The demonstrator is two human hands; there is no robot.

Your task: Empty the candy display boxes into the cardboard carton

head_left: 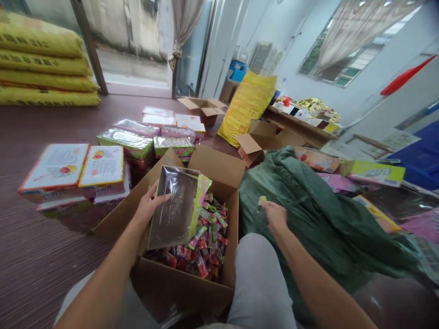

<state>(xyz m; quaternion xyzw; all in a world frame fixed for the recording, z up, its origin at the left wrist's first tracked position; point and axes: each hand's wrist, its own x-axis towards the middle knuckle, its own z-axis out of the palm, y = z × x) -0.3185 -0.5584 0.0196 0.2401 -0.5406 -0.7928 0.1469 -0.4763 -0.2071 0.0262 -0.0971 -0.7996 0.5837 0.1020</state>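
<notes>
My left hand is closed on the left edge of a shallow display box with a grey-brown face, a shiny clear film and a bright green printed edge. The box is tilted over an open cardboard carton between my legs. Inside the carton lies a heap of small wrapped packets in red, pink and green. To the right of the carton, my right hand pinches a small yellow-green piece, too blurred to name, above a dark green sack.
Printed boxes stand stacked on the floor at the left. More boxes lie beyond the sack. A yellow sack and an open carton stand ahead. Yellow bags are piled by the doorway.
</notes>
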